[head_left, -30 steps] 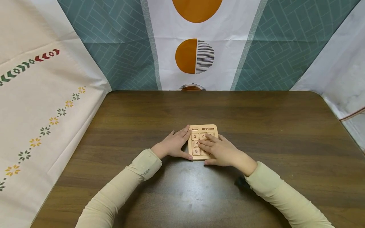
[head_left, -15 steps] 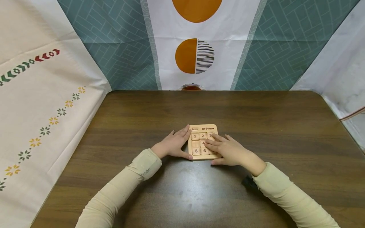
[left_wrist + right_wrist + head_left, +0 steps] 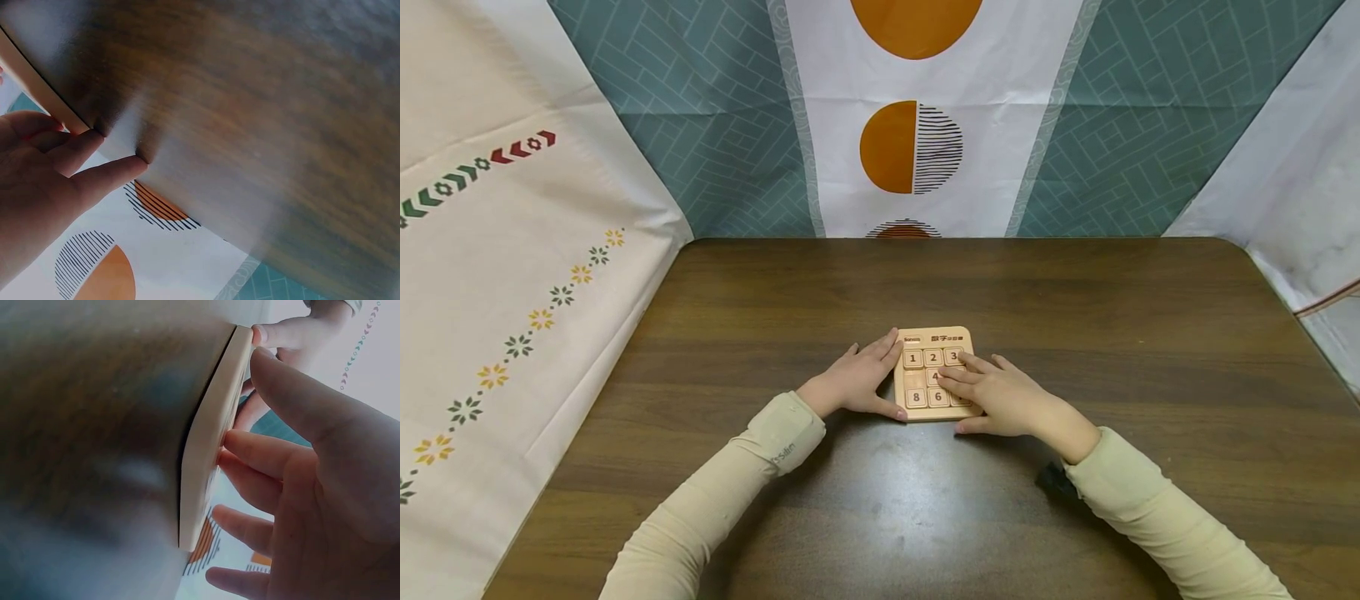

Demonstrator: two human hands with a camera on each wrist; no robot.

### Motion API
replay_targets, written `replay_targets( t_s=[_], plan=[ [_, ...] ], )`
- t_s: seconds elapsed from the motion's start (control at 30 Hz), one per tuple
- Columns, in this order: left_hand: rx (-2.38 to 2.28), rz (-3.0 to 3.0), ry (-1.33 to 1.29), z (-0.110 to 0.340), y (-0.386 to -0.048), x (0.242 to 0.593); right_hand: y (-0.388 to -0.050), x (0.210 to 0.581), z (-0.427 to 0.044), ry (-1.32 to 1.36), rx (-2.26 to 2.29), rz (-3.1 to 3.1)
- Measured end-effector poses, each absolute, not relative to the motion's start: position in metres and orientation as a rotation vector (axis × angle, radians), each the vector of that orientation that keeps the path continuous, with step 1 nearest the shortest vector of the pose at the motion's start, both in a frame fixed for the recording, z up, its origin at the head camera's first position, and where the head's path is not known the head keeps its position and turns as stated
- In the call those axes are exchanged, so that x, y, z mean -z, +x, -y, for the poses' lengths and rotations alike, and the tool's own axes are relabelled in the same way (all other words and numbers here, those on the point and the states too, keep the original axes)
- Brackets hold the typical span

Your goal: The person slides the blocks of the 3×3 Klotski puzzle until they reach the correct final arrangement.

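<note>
Partly under right grip (image 3: 1017, 407); number board (image 3: 915, 380)

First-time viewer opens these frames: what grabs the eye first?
Probably the pale wooden number puzzle near the middle of the dark table, with both hands at it: the left hand against its left edge, the right hand over its right side, fingertips on the tiles. Next, likely the bold orange circles on the white strip of cloth behind the table.
</note>
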State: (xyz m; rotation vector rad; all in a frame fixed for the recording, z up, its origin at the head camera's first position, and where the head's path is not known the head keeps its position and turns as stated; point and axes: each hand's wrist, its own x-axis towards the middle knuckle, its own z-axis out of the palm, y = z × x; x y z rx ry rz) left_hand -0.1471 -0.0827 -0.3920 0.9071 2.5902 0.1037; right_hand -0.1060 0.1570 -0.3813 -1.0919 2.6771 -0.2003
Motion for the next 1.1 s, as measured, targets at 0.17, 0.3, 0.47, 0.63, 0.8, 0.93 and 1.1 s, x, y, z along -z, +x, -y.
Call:
replay_targets(
  t_s=[0.17, 0.3, 0.47, 0.63, 0.8, 0.93, 1.1],
  plan=[
    [-0.104, -2.591, 0.907, 0.083, -0.147, 0.393, -0.102, 0.380, -0.152, -1.159, 0.172, -2.684],
    [-0.106, -2.587, 0.907, 0.082, -0.148, 0.393, -0.097, 0.377, -0.145, -1.243, 0.166, -2.655],
    [-0.124, -2.587, 0.911, 0.081, -0.147, 0.393, -0.095, 0.376, -0.142, -1.210, 0.143, -2.721],
    [-0.107, -2.591, 0.911, 0.082, -0.148, 0.393, -0.096, 0.378, -0.140, -1.140, 0.112, -2.768],
    [-0.112, -2.591, 0.919, 0.083, -0.148, 0.393, -0.098, 0.380, -0.130, -1.145, 0.119, -2.740],
    [-0.123, -2.590, 0.927, 0.084, -0.148, 0.393, -0.100, 0.382, -0.123, -1.156, 0.119, -2.712],
    [-0.119, -2.590, 0.920, 0.084, -0.148, 0.394, -0.101, 0.380, -0.128, -1.158, 0.161, -2.701]
  ],
)
